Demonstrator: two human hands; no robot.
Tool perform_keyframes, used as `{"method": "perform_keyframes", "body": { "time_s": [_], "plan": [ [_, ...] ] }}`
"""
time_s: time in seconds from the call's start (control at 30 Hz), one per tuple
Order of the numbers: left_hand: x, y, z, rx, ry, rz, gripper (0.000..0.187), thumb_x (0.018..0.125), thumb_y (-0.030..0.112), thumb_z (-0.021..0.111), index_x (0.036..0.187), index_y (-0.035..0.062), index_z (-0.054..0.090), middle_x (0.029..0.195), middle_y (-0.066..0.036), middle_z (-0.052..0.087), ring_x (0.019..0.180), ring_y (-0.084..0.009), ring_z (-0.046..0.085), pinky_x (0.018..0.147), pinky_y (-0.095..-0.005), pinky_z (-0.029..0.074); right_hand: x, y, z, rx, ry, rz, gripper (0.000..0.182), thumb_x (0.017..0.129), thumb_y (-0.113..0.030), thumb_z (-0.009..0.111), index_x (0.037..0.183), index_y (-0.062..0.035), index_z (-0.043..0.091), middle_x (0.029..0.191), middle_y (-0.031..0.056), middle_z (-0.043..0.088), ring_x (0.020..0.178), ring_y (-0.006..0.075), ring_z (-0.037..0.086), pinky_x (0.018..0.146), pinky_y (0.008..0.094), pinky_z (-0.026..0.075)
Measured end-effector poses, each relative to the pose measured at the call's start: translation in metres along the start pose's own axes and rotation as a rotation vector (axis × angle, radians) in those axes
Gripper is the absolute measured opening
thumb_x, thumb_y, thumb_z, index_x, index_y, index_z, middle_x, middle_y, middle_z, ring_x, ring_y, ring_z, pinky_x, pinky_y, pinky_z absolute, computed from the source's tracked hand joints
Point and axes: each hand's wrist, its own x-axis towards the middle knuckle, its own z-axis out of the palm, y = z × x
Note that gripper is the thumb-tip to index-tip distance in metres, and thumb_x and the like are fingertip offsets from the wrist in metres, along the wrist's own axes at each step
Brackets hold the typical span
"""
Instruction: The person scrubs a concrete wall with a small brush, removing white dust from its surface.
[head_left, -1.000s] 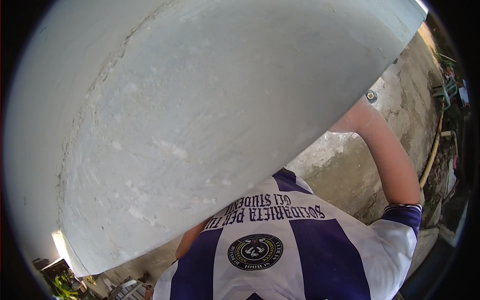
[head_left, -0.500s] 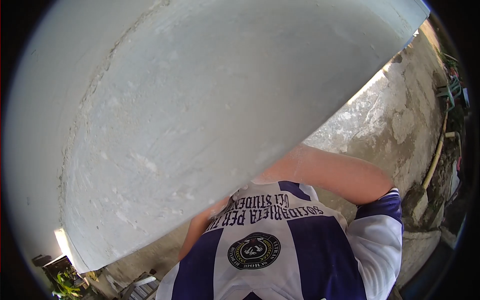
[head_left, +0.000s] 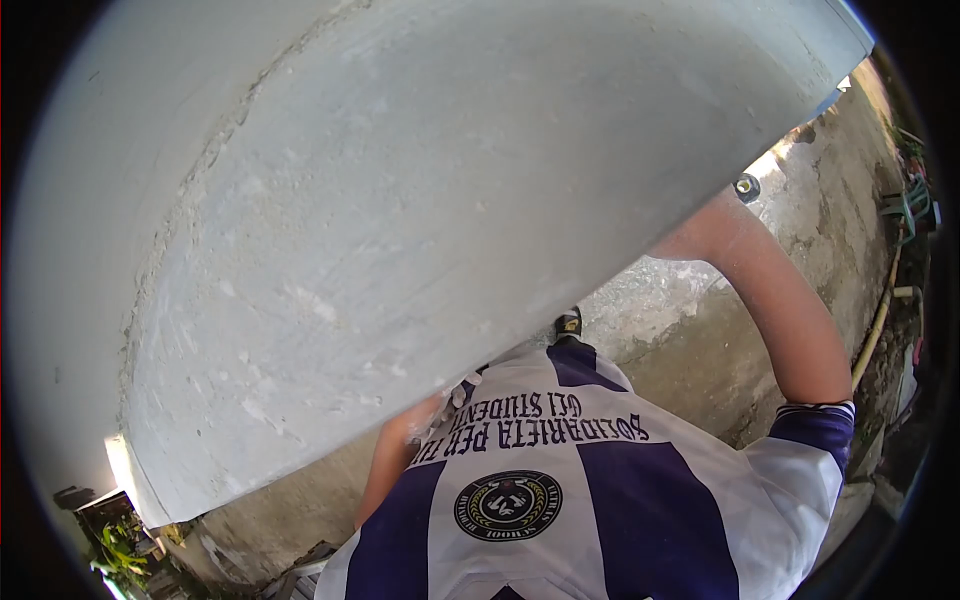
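Biggest thing by far is the grey slab (head_left: 430, 220), a broad scuffed surface with whitish smears, filling most of the upper left and sitting between the camera and both hands, with a rough crumbly line (head_left: 185, 190) curving down its left part. Its near edge slants from lower left to upper right, right across where the grips would show. Next is the person's own white and purple shirt (head_left: 640, 500), with upside-down lettering and a round dark badge on it, then the blotchy concrete floor (head_left: 690, 370) past the edge. The right forearm (head_left: 785, 310) bends up from its sleeve, and the right hand (head_left: 692, 238) goes in behind the slab's edge around the wrist — fingers hidden, so I can't tell whether they're spread, closed or clamped on anything. The thinner-looking left forearm (head_left: 390, 460) reaches the same edge lower down; the left hand (head_left: 436, 410) is mostly covered too, with pale whitish bits by it that I can't make out, so no telling on that grip either. Smaller stuff: a yellowish pole (head_left: 877, 325) at far right, some green leaves (head_left: 122, 550) at lower left, a black shoe (head_left: 568, 323) just beyond the shirt, and a small dark roundish thing (head_left: 747, 187) with a pale middle near the right wrist.
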Motion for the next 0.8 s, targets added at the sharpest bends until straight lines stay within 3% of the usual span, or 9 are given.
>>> {"method": "perform_keyframes", "body": {
  "time_s": [0.1,0.27,0.33,0.4,0.47,0.57,0.67,0.77,0.8],
  "plan": [
    [-0.003,-0.001,0.002,-0.104,0.054,0.029,0.058,0.094,0.042,0.063,0.129,-0.0035,0.057,0.096,-0.007,0.066,0.071,-0.0092,0.056,0.052,-0.0210,0.043,-0.004,0.000,-0.015,-0.028,-0.008,0.011,0.032,0.090,-0.044,0.063,0.119,-0.0323,0.072,0.099,0.0097,0.073,0.097,0.0296,0.069,0.088,0.0407,0.054],
    [-0.008,-0.011,-0.002,-0.339,0.089,0.016,0.070,0.085,0.048,0.069,0.129,-0.0053,0.055,0.097,-0.011,0.067,0.071,-0.0133,0.058,0.050,-0.0218,0.047,0.012,-0.051,0.011,0.150,0.140,-0.271,0.032,0.092,-0.036,0.062,0.119,-0.0216,0.073,0.101,0.0104,0.073,0.096,0.0287,0.070,0.088,0.0417,0.054],
    [-0.008,-0.020,-0.004,-0.445,0.056,0.012,0.074,0.083,0.050,0.070,0.129,-0.0053,0.054,0.099,-0.012,0.066,0.070,-0.0146,0.058,0.049,-0.0224,0.048,0.027,-0.092,0.021,0.219,0.044,-0.343,0.029,0.092,-0.030,0.062,0.113,-0.0150,0.074,0.107,0.0120,0.072,0.100,0.0270,0.069,0.087,0.0413,0.055],
    [-0.010,-0.018,-0.005,-0.514,0.034,-0.006,0.077,0.081,0.051,0.071,0.130,-0.0054,0.052,0.101,-0.013,0.065,0.070,-0.0157,0.058,0.048,-0.0233,0.048,0.040,-0.131,0.005,0.258,-0.197,-0.337,0.025,0.090,-0.024,0.063,0.106,-0.0088,0.074,0.112,0.0144,0.071,0.103,0.0264,0.069,0.086,0.0403,0.056],
    [-0.018,-0.012,-0.006,-0.552,0.028,-0.042,0.079,0.081,0.051,0.071,0.132,-0.0056,0.049,0.104,-0.014,0.064,0.070,-0.0165,0.058,0.048,-0.0243,0.048,0.049,-0.166,-0.011,0.233,-0.269,-0.326,0.025,0.089,-0.020,0.064,0.106,-0.0038,0.072,0.115,0.0158,0.069,0.105,0.0277,0.068,0.086,0.0403,0.055],
    [-0.019,-0.014,-0.004,-0.610,0.142,0.069,0.081,0.081,0.052,0.071,0.132,-0.0059,0.044,0.105,-0.016,0.061,0.074,-0.0173,0.057,0.046,-0.0237,0.046,0.067,-0.190,0.009,0.321,-0.202,-0.321,0.030,0.089,-0.016,0.063,0.114,-0.0005,0.069,0.118,0.0152,0.068,0.109,0.0296,0.067,0.090,0.0423,0.054],
    [-0.021,0.007,0.015,-0.562,0.182,0.148,0.082,0.083,0.057,0.069,0.130,-0.0047,0.044,0.104,-0.016,0.060,0.075,-0.0187,0.057,0.043,-0.0228,0.042,0.064,-0.190,0.040,0.324,0.052,-0.318,0.033,0.090,-0.016,0.061,0.118,0.0002,0.068,0.119,0.0141,0.068,0.112,0.0298,0.065,0.094,0.0440,0.052],
    [-0.020,0.007,0.031,-0.621,0.378,0.237,0.081,0.084,0.063,0.065,0.128,-0.0031,0.046,0.110,-0.015,0.057,0.083,-0.0210,0.058,0.049,-0.0244,0.044,0.047,-0.154,0.007,0.357,-0.024,-0.226,0.033,0.092,-0.017,0.058,0.120,-0.0022,0.067,0.120,0.0127,0.068,0.114,0.0286,0.064,0.097,0.0449,0.050],
    [-0.020,0.004,0.025,-0.617,0.279,0.194,0.082,0.085,0.064,0.063,0.128,-0.0027,0.046,0.113,-0.015,0.055,0.088,-0.0218,0.057,0.052,-0.0256,0.045,0.042,-0.132,-0.011,0.352,-0.083,-0.205,0.032,0.092,-0.018,0.058,0.120,-0.0040,0.067,0.119,0.0123,0.068,0.113,0.0283,0.064,0.096,0.0447,0.050]
  ]
}}
